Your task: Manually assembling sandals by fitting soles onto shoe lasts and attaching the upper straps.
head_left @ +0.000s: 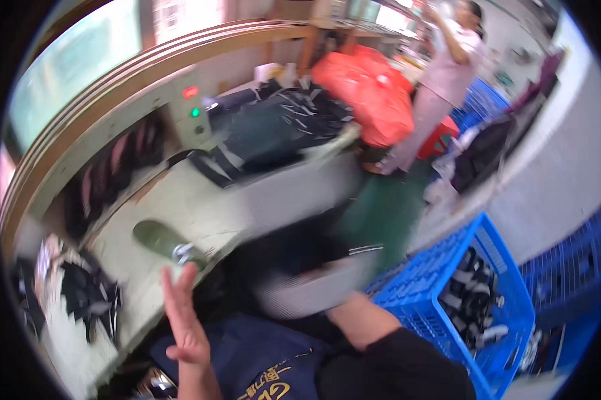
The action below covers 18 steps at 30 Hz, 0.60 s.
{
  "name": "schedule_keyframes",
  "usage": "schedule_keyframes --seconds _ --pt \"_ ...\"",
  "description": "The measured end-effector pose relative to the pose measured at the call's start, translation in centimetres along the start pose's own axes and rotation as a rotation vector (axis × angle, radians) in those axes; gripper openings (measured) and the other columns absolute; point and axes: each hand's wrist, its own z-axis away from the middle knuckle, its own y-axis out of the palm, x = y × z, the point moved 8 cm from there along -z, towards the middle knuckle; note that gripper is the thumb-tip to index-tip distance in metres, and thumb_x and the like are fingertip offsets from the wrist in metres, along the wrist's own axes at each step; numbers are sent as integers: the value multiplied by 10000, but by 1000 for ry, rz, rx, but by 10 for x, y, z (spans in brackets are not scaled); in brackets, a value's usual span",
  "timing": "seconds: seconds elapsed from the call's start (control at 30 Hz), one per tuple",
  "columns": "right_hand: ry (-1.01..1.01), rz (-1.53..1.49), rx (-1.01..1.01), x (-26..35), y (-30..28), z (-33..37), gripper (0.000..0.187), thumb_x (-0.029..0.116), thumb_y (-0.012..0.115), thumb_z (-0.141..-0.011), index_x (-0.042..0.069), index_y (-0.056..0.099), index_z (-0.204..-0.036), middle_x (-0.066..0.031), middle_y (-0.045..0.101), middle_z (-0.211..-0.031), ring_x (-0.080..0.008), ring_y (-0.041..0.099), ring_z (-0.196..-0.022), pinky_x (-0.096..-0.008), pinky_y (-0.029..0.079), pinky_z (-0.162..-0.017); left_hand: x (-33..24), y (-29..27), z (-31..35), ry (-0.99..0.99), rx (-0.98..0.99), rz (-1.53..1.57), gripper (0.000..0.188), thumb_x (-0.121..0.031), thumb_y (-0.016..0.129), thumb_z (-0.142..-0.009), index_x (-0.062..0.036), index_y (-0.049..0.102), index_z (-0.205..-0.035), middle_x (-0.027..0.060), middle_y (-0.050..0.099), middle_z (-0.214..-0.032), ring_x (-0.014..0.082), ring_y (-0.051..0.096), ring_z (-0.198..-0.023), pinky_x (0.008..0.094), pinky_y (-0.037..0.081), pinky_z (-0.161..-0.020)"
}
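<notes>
My left hand is raised over the near edge of the pale worktable, fingers stretched out and nothing in it. Just beyond its fingertips lies an olive-green, rounded, elongated object with a shiny silver part at one end. My right hand is smeared by motion, and its fingers are mostly hidden. It holds a black-and-grey fabric piece, whose pale grey part covers the hand. Another blurred pale grey panel shows beyond it, across the table's edge; whether the two are joined, I cannot tell.
Dark fabric pieces are piled farther along the table, and a black strappy bundle lies at left. On my right stands a blue crate holding black-and-grey pieces. Beyond a red plastic bag, a person in pink stands with raised arms.
</notes>
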Motion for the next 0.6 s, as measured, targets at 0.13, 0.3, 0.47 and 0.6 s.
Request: schedule_keyframes --seconds 0.13,0.3,0.47,0.6 --pt "-502 -1006 -990 55 -201 54 569 467 492 -1018 -41 562 -1264 -171 666 -1145 -278 654 -933 -412 538 -830 19 -26 35 -258 54 138 1203 -937 208 -830 -3 233 -1587 210 453 -1504 311 438 -1392 455 296 -1167" --pt "-379 -371 -1060 27 -193 20 571 428 399 -1045 -26 531 -1365 -195 641 -1214 -242 623 -885 -297 523 -744 67 -93 115 -520 -214 163 970 -787 262 -956 2 365 -1512 180 537 -1402 269 524 -1295 416 382 -1104" --pt "267 94 -475 -118 -35 -117 349 170 569 -975 7 592 -1282 -77 650 -1018 -134 584 -798 -252 483 -682 95 -129 183 -686 -287 123 557 -435 414 -1073 -7 477 -1425 133 598 -1309 228 586 -1196 367 415 -1078" --pt "103 381 297 -149 203 -244 384 182 696 -929 16 583 -1256 -47 631 -929 -158 617 -785 -295 499 -701 113 -136 209 -717 -377 145 461 -339 483 -1068 0 514 -1378 128 638 -1216 233 620 -1139 353 466 -1033"
